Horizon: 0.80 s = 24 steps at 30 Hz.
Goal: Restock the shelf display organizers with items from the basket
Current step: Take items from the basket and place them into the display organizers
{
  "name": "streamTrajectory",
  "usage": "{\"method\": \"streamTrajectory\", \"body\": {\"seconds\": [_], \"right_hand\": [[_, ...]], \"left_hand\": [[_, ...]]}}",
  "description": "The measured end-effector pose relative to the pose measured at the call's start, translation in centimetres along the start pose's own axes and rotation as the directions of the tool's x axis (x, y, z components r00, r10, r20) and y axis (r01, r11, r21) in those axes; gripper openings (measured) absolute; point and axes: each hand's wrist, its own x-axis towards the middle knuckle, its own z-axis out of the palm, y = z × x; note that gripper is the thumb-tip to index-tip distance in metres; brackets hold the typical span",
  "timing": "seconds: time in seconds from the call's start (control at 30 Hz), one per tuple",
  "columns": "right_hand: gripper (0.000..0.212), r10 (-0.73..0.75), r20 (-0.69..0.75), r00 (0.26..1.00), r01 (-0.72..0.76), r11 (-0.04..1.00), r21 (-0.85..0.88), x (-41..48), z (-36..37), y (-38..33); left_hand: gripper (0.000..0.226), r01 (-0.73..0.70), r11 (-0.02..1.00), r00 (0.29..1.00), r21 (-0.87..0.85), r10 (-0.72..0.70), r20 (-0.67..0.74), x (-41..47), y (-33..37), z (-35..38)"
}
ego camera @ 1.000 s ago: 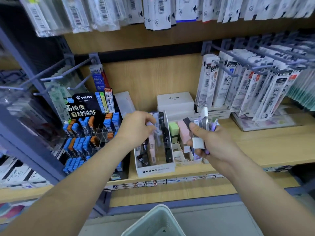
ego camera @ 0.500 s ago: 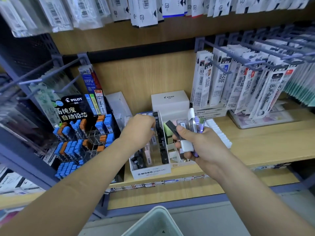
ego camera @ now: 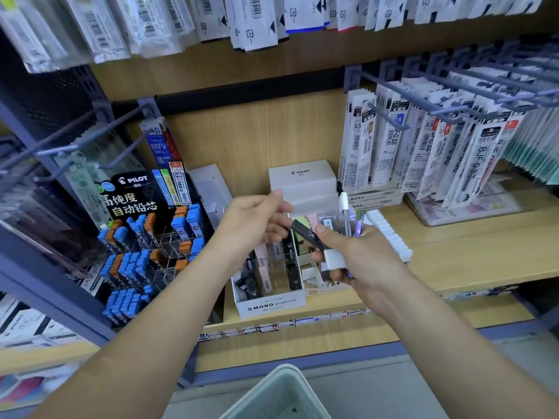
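Head view. Clutches a bundle of lead cases and pens [ego camera: 328, 222] in the right hand [ego camera: 360, 255]. Holds the left hand [ego camera: 254, 222] at the dark case [ego camera: 307, 234] on top, pinch impossible to tell. Just below the grip, organizer box [ego camera: 272, 305]; nearer, basket [ego camera: 272, 394]. Risks spilling the bundle if tugged while loosened.

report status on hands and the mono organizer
Right hand grips bundle of lead cases. Left hand at the dark case, grip unclear. MONO organizer half stocked, access open.

We see a black lead case [ego camera: 308, 235] with a white end, a white organizer box [ego camera: 272, 306] lettered in black, blue and orange cases [ego camera: 127, 264] in a black display [ego camera: 133, 192] at left, a pale green basket [ego camera: 272, 397] nearest, and a light wood-grain shelf [ego camera: 469, 252].
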Motion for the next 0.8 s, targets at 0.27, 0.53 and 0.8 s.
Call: {"method": "streamTrajectory", "body": {"seconds": [0.27,0.53,0.8], "right_hand": [[0.007,0.04,0.004,0.999,-0.04,0.966,0.257,-0.2,0.0,-0.9],[0.011,0.039,0.102,0.994,-0.058,0.98,0.189,-0.4,1.1,-0.2],[0.018,0.053,0.094,0.994,-0.061,0.995,0.076,-0.3,1.2,0.3]], "left_hand": [[0.003,0.058,0.994,0.994,-0.097,-0.049,0.099,-2.0,-0.4,-0.5],[0.046,-0.024,0.996,0.945,0.08,-0.004,0.327,-3.0,-0.2,-1.4],[0.011,-0.153,0.905,0.987,0.397,0.121,0.106,-2.1,-1.5,-5.2]]}}
